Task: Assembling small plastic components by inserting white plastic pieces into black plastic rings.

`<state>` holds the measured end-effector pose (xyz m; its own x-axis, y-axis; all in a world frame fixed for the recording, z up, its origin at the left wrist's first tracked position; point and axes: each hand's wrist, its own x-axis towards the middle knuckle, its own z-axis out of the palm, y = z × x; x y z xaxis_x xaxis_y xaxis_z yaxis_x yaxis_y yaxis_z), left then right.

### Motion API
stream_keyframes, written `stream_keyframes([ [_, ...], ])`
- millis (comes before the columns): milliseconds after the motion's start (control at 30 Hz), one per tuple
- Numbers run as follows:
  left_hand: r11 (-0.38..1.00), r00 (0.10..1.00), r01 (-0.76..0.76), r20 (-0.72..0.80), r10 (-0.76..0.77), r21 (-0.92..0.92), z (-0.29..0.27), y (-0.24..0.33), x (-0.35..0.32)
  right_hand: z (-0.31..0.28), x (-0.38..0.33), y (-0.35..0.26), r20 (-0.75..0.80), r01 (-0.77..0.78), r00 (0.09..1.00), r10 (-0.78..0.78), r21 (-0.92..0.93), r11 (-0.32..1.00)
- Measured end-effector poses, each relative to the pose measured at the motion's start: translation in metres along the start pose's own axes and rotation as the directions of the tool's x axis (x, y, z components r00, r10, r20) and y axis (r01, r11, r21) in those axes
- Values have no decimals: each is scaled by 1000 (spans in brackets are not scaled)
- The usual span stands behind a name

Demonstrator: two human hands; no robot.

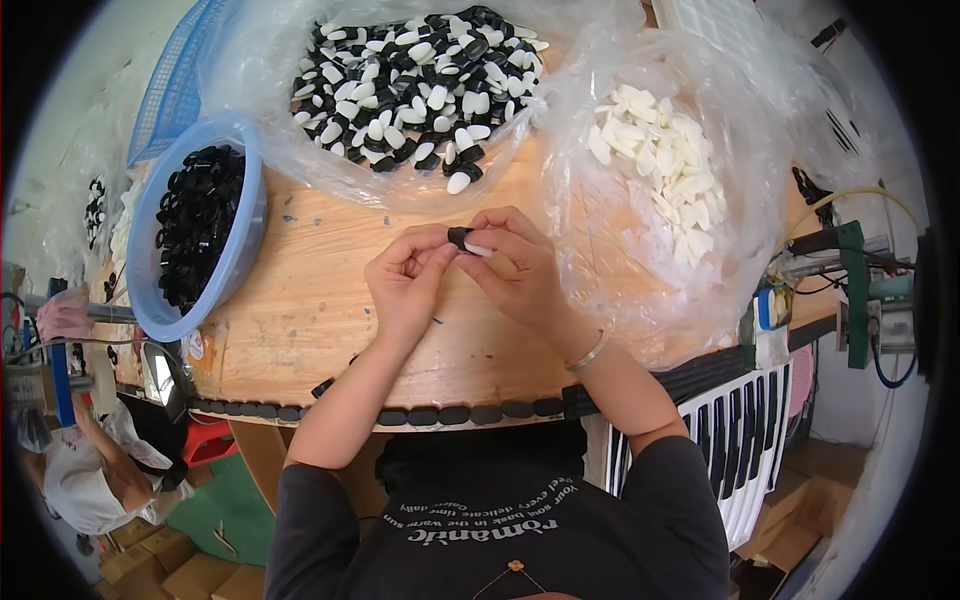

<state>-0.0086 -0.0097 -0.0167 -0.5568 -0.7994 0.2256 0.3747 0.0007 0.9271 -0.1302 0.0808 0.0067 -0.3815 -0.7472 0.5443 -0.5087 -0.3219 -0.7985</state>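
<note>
Over the middle of the table my two hands meet, their fingertips pinched together. My left hand (pixel 411 273) is closed on a small black plastic piece (pixel 459 237). A small white oval piece (pixel 480 250) is between the fingers of my right hand (pixel 518 264), against the black piece. Fingers hide part of both pieces, so I cannot tell how far they are joined. Beyond my hands lies a pile of black pieces with white ovals (pixel 420 90) on clear plastic. Loose white oval pieces (pixel 665 160) lie on a plastic bag to the right.
A blue basin (pixel 255 215) full of black pieces (pixel 200 225) stands at the left. A blue mesh basket (pixel 175 85) leans behind it. Dark pads line the table's front edge (pixel 420 416). A green metal fixture (pixel 853 295) stands at right. Another person (pixel 100 470) sits at far left.
</note>
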Motion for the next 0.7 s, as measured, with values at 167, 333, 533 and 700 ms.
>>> stream_keyframes([
  [167, 992, 999, 9, 34, -5, -129, 6, 4, 1, 2, -4, 2, 30, -171, 985, 169, 280, 945],
  [333, 999, 993, 16, 115, -13, -29, 6, 12, 2, -8, 1, 3, 86, -72, 995, 55, 203, 977],
  [533, 999, 991, 17, 133, -21, 28, -1, 12, 2, -19, 5, -9, -35, -11, 999, 12, 31, 999],
  [700, 1000, 988, -15, 151, 14, 5, 2, 13, 2, -12, 1, -11, 19, 202, 979, -203, -219, 955],
])
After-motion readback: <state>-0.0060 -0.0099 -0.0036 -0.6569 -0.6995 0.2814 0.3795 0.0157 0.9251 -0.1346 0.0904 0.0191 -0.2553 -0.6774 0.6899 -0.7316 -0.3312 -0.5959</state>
